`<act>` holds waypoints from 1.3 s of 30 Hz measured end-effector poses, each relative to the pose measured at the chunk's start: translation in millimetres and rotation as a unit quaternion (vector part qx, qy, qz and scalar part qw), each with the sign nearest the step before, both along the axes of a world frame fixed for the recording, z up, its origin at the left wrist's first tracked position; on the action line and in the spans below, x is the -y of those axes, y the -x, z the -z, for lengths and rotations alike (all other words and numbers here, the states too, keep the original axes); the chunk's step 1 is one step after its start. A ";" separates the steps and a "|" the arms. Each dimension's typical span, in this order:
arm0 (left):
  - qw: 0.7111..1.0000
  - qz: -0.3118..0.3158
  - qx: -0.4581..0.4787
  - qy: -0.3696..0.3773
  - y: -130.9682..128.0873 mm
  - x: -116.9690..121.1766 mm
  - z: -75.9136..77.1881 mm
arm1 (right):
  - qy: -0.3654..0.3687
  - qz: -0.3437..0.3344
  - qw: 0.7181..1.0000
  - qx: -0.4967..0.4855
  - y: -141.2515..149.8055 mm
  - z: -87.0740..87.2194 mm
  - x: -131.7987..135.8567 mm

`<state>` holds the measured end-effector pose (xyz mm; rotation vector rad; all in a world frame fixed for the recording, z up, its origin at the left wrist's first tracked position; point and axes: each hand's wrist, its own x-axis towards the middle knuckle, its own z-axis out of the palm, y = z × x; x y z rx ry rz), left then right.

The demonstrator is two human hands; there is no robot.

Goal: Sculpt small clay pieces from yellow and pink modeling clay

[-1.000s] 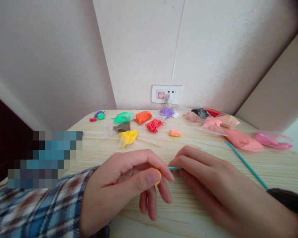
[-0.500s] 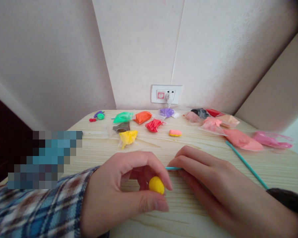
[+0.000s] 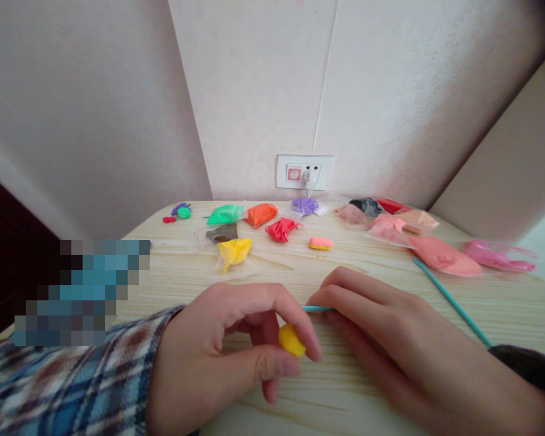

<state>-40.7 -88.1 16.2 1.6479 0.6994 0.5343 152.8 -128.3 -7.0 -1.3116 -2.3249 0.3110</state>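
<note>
Between the thumb and fingers of my left hand (image 3: 236, 339) is a small yellow lump of modelling clay (image 3: 292, 340), pinched just above the wooden table. My right hand (image 3: 386, 333) rests on the table to the right, its fingers closed around a thin turquoise stick (image 3: 317, 309). Only the stick's left end shows; my fingers cover the rest. Beyond my hands lies a small block of clay (image 3: 320, 243), pink on top and yellow below. A longer turquoise stick (image 3: 452, 300) lies at the right, partly behind a dark sleeve (image 3: 527, 363).
Bagged clay lies along the back: yellow (image 3: 234, 251), green (image 3: 226, 214), orange (image 3: 262, 214), red (image 3: 281, 230), purple (image 3: 304, 206), and salmon (image 3: 445, 255). Small purple-and-green clay (image 3: 183, 212) and red balls (image 3: 169, 220) sit far left. A wall socket (image 3: 305, 172) holds a plug.
My left fingers have rolled the yellow clay slightly to the right and shifted their grip; another fingertip now shows below the thumb. My right hand has stayed almost still.
</note>
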 end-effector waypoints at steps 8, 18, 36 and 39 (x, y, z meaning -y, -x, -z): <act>0.997 0.009 0.000 0.074 1.1 1.3 -4.0 | 0.018 0.002 1.000 -0.002 0.3 -0.6 -0.1; 0.999 0.026 -0.018 -0.033 0.9 -1.3 -2.5 | 0.014 -0.002 1.000 -0.005 -0.1 -0.4 1.0; 0.996 0.032 -0.028 -0.082 0.7 -3.5 2.6 | -0.085 0.023 0.996 0.016 -7.0 2.1 0.1; 0.991 0.012 -0.070 -0.114 1.2 -4.3 -0.4 | -0.126 0.034 0.991 0.035 -7.7 -1.5 2.4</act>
